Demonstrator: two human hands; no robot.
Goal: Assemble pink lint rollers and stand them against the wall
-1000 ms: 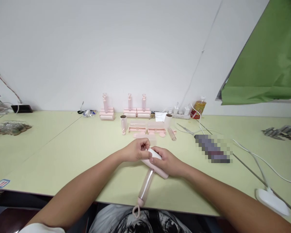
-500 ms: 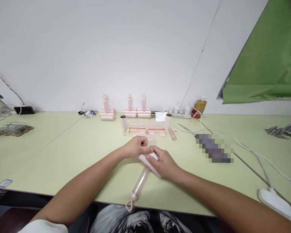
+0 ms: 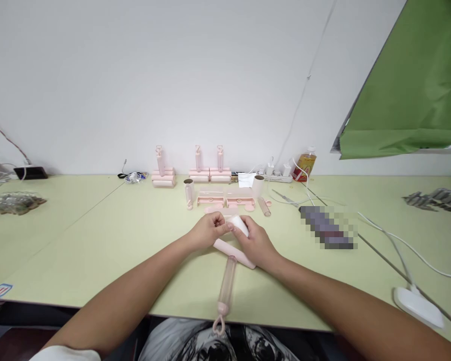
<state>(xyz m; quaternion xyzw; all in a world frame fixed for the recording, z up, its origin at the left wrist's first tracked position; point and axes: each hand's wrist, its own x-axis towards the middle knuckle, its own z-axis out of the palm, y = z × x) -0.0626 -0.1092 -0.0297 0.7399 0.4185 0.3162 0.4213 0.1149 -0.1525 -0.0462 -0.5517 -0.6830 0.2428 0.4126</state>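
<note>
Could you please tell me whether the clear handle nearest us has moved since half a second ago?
Yes, the clear handle has swung rightward; its near end is now less far left of the right-hand upright roll.

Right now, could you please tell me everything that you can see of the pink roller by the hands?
The pink roller has a smooth, plastic-looking body, slanting below a white roll. Its see-through handle points toward the person and ends in a heart-shaped loop at the near table edge. The right hand covers part of the body; the left hand is at the white roll's end.
</note>
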